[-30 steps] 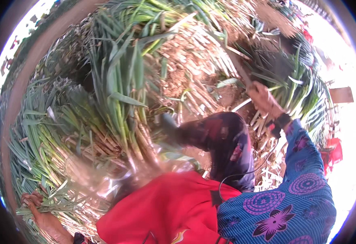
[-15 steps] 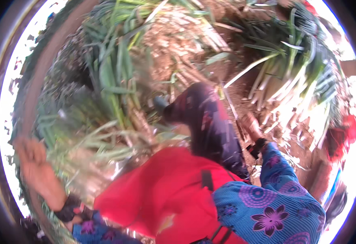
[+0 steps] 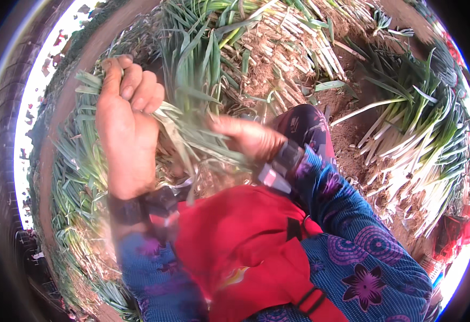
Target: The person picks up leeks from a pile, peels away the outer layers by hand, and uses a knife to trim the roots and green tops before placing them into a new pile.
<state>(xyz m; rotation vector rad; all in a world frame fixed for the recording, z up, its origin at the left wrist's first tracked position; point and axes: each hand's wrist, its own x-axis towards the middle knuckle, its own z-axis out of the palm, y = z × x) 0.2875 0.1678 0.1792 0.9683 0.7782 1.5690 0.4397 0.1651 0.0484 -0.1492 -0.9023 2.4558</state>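
Leaves | clasped in left hand | extending toward right hand

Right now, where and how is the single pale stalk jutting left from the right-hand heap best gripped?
Likely at the pale stalk, near its free left end, from the left: it juts over bare soil, while its other end meets green leaves.

The left grip stands upright at upper left of the frame, fingers curled; the blurred right grip points leftward near centre.
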